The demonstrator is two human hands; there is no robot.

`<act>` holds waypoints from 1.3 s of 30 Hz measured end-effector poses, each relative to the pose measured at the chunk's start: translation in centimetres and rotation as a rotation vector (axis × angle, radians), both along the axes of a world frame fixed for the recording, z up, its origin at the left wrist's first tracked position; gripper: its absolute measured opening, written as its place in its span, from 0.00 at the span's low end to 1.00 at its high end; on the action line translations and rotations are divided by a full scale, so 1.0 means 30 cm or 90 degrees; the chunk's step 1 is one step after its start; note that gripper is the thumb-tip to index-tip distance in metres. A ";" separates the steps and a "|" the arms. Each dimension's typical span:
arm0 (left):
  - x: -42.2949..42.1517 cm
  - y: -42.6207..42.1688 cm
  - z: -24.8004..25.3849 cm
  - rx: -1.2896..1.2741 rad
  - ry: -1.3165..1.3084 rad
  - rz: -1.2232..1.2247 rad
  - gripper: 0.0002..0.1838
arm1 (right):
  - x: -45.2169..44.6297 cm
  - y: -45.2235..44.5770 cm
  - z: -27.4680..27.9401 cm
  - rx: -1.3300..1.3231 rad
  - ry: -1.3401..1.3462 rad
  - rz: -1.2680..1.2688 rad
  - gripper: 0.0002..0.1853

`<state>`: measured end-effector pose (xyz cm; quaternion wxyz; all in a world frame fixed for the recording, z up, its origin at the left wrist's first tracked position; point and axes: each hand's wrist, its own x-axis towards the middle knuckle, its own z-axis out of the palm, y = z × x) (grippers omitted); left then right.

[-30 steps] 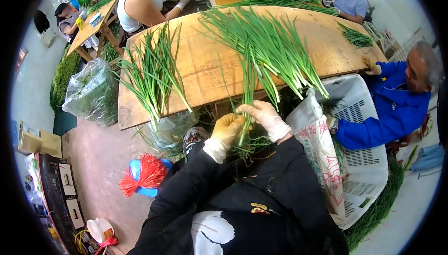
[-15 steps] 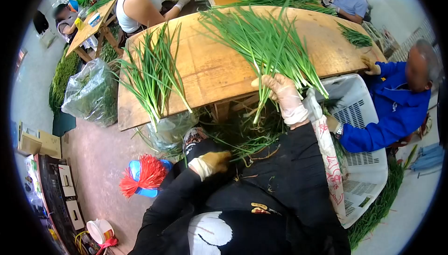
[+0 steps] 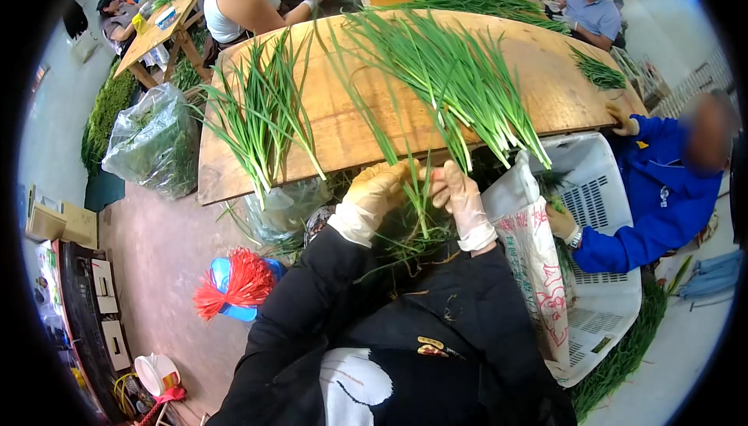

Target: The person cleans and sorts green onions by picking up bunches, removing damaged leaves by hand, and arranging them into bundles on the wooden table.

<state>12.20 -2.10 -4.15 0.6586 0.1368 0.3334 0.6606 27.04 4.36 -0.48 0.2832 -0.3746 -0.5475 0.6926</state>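
Observation:
My left hand [image 3: 375,192], in a yellowish glove, is closed on a few green stalks [image 3: 419,196] at the table's front edge. Close beside it on the right, my right hand [image 3: 460,196] in a pale glove has its fingers bent against the same stalks; its exact hold is unclear. Just beyond my hands, a large bunch of green stalks [image 3: 467,87] lies on the wooden table [image 3: 343,126], white ends toward me. A smaller bunch [image 3: 261,114] lies at the table's left. Loose green trimmings [image 3: 413,248] rest on my lap.
A white crate [image 3: 615,301] with a printed sack [image 3: 538,270] stands at my right, beside a person in blue [image 3: 650,192]. Red strips [image 3: 238,282] lie on a blue stool at lower left. A plastic bag [image 3: 153,142] stands left of the table. Other people work farther back.
My right hand went out to the large bunch with stalks, then came back beside my left hand. My left hand rose from my lap and now holds other stalks. The view shifted slightly.

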 end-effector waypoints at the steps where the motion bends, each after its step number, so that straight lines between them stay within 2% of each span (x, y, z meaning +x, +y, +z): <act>1: -0.007 -0.007 -0.002 0.001 0.011 0.014 0.10 | 0.027 0.022 -0.109 -0.027 0.139 0.062 0.20; 2: -0.015 -0.010 -0.019 0.000 0.011 0.014 0.10 | 0.052 0.105 -0.288 -0.282 0.141 0.190 0.17; 4: -0.030 -0.010 -0.064 0.002 0.001 0.054 0.10 | 0.035 -0.037 -0.132 0.325 -0.176 0.218 0.12; 5: -0.036 -0.002 -0.053 0.025 0.002 0.022 0.09 | 0.026 -0.049 -0.154 0.166 -0.084 0.193 0.08; 6: -0.030 0.003 -0.053 0.025 0.003 0.020 0.09 | 0.028 -0.059 -0.157 0.165 -0.084 0.191 0.08; 8: -0.016 0.016 -0.053 -0.093 0.041 0.102 0.09 | 0.026 -0.079 -0.135 0.233 -0.094 0.103 0.07; 10: -0.001 0.006 -0.040 -0.065 0.047 0.111 0.09 | 0.030 -0.091 -0.143 0.265 -0.041 0.071 0.07; 12: 0.016 0.008 -0.025 -0.036 0.052 0.121 0.10 | 0.031 -0.093 -0.184 0.631 -0.075 -0.075 0.07; 14: 0.042 0.021 -0.005 0.023 0.050 0.140 0.09 | 0.040 -0.132 -0.164 0.619 -0.057 -0.094 0.07; 16: 0.037 0.039 0.015 -0.023 0.036 0.182 0.10 | 0.069 -0.172 -0.176 0.514 -0.014 -0.178 0.07; 17: 0.010 0.044 0.013 -0.007 0.032 0.217 0.10 | 0.079 -0.186 -0.208 0.467 0.083 -0.199 0.06; 18: -0.024 0.046 0.010 0.010 0.028 0.252 0.10 | 0.130 -0.205 -0.205 0.470 -0.011 -0.163 0.06; 19: -0.067 0.039 0.017 0.105 -0.017 0.217 0.10 | 0.179 -0.230 -0.241 0.385 -0.016 -0.160 0.06; 20: -0.087 0.052 0.030 0.083 0.015 0.279 0.09 | 0.228 -0.248 -0.293 0.299 -0.022 -0.157 0.06; 22: -0.113 0.020 0.061 0.056 0.045 0.260 0.09 | 0.346 -0.232 -0.373 0.197 -0.284 0.160 0.07; 23: -0.112 0.017 0.054 0.052 0.044 0.261 0.09 | 0.381 -0.207 -0.398 0.369 -0.554 0.398 0.09; 24: -0.107 0.017 0.047 0.032 0.052 0.239 0.08 | 0.360 -0.208 -0.358 0.366 -0.554 0.398 0.09; 26: -0.087 0.022 0.038 0.012 0.058 0.210 0.08 | 0.279 -0.201 -0.200 0.474 -0.344 -0.041 0.15; 27: -0.070 0.026 0.036 -0.020 0.104 0.185 0.08 | 0.244 -0.164 -0.154 0.685 -0.359 -0.055 0.18; 29: -0.022 0.034 0.044 -0.074 0.183 0.179 0.08 | 0.144 -0.111 -0.026 0.896 -0.330 -0.065 0.23; 30: -0.007 0.037 0.031 -0.074 0.219 0.175 0.09 | 0.082 -0.108 0.033 0.893 -0.291 -0.060 0.25; 32: 0.017 0.030 0.056 -0.097 0.262 0.146 0.10 | 0.003 -0.090 0.024 0.981 -0.374 -0.021 0.20; 33: 0.011 0.024 0.065 -0.077 0.283 0.096 0.12 | -0.019 -0.066 -0.028 0.969 -0.396 0.017 0.17; 34: 0.003 0.006 0.090 -0.031 0.202 0.027 0.16 | -0.037 -0.056 -0.055 0.930 -0.448 0.038 0.14; 36: -0.025 0.014 -0.001 0.133 0.152 0.007 0.20 | -0.031 -0.010 -0.121 0.749 -0.267 0.024 0.11; 37: -0.014 -0.001 -0.013 0.091 0.146 0.055 0.22 | -0.035 -0.032 -0.068 0.428 -0.206 0.046 0.08; 38: -0.005 -0.024 -0.031 0.047 0.162 0.097 0.26 | -0.040 -0.035 -0.038 0.208 -0.214 0.046 0.08; 39: -0.004 -0.045 -0.059 0.049 0.146 0.071 0.29 | -0.036 -0.024 -0.061 0.138 -0.166 0.061 0.08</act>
